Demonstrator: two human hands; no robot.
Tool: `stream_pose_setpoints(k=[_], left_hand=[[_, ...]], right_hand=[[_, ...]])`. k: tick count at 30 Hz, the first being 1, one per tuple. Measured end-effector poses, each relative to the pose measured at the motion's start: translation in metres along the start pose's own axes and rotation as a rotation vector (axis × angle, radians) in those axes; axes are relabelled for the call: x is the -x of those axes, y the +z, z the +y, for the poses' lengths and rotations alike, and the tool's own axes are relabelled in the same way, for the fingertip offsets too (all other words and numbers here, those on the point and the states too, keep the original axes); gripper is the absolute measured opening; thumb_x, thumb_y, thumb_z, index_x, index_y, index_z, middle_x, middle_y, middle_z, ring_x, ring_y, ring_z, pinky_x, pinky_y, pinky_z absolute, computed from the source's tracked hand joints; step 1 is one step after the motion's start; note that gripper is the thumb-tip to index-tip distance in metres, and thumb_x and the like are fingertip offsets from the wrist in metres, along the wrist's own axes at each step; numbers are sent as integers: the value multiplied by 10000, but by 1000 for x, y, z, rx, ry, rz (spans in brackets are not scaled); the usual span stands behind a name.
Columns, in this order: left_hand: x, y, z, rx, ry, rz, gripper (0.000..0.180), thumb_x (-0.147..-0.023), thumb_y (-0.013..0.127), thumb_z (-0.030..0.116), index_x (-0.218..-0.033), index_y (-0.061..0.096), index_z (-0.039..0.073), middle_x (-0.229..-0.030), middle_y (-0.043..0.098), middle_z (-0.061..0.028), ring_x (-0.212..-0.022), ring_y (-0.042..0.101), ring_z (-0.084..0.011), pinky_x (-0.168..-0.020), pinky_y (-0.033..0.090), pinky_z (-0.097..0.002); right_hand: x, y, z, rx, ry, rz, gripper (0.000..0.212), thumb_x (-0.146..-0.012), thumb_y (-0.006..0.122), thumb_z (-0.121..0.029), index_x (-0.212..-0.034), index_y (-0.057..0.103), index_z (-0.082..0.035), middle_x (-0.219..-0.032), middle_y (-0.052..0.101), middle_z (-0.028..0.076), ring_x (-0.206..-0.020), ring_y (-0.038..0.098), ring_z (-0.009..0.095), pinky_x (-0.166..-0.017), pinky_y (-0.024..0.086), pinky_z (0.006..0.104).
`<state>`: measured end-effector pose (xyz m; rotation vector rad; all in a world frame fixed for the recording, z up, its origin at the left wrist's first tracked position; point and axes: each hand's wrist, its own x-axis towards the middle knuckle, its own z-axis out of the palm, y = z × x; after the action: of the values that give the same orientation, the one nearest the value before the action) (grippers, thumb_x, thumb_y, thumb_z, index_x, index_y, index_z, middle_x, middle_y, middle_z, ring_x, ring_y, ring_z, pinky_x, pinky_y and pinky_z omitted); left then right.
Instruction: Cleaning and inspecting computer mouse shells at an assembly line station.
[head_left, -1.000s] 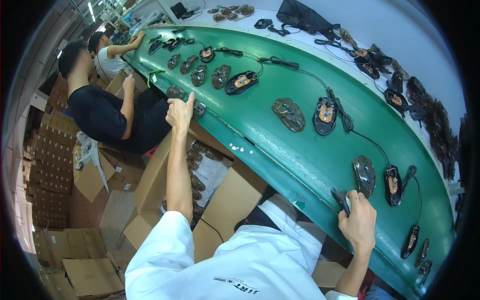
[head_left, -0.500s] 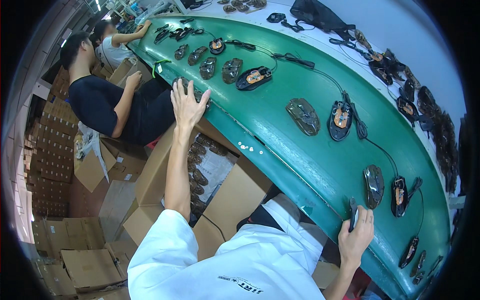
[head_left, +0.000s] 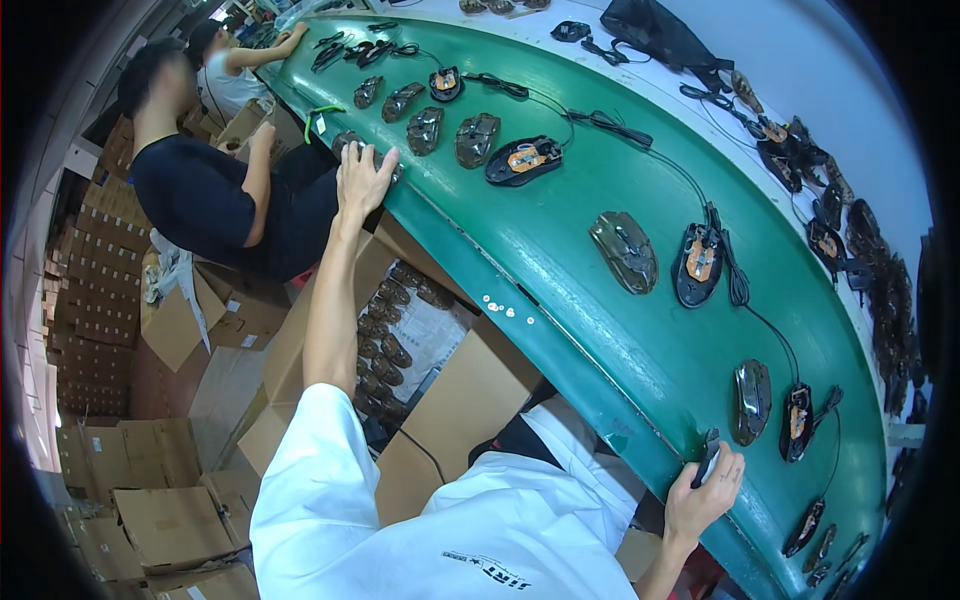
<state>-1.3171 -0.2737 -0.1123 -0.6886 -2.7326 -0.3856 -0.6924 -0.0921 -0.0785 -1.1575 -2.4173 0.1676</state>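
At the belt's near edge, my left hand reaches far to the left. Its fingers are curled over a dark see-through mouse shell, and the palm hides part of it. My right hand rests over the near edge at the right, wrapped round a small black hand tool whose exact kind I cannot make out. Just beyond it lies a smoky mouse shell. Beside that is an opened mouse base with an orange circuit board and a cable.
The green conveyor belt carries more shells and corded bases. Small white pieces lie on the near ledge. A carton below holds rows of shells. Two people sit at the left; mouse parts line the far shelf.
My left hand has moved slightly left, its spread fingers curling onto the shell. My right hand with the tool has shifted a little nearer me. In the picture, belt items sit slightly lower right.
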Motion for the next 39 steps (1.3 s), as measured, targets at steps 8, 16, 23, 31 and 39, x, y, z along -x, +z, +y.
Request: stream_pose_setpoints(k=[8,16,23,31,39], left_hand=[[-47,18,-45,29,-12,13,805,-920,433,666,-1295,559,-35,-1440,434,-282,-1353,386,-421,-1097,348,-493],[-58,2,-45,-80,-9,-11,694,-962,439,571,-1278,548,-37,-1358,506,-265,-1275,449,-426,-1038,399,-451],[13,-31,-8,105,279,560,326,-959,565,315,-1024,596,-3,-1037,587,-180,-952,535,-350,-861,430,-429],[232,112,-152,275,-498,-33,174,-910,543,121,-851,634,-15,-923,655,-203,-942,607,-437,-811,485,-480],[371,180,-209,485,-514,-957,575,-817,587,251,-1372,451,185,-1195,563,-300,-1073,599,-488,-876,510,-543]], right_hand=[[-1,3,0,37,38,-24,438,-712,546,42,-1149,552,40,-1039,560,198,-878,529,391,-823,451,461],[-3,4,-1,33,17,12,439,-706,536,41,-1145,556,30,-1010,569,185,-872,535,378,-814,458,448],[-5,5,-2,50,5,19,438,-691,535,46,-1128,565,34,-978,566,187,-843,528,378,-799,459,448],[-9,10,-6,48,8,15,430,-717,533,52,-1145,563,28,-986,582,178,-862,542,369,-804,462,443],[-4,1,2,100,31,56,445,-727,558,37,-1172,568,21,-1003,601,179,-864,563,371,-809,474,434]])
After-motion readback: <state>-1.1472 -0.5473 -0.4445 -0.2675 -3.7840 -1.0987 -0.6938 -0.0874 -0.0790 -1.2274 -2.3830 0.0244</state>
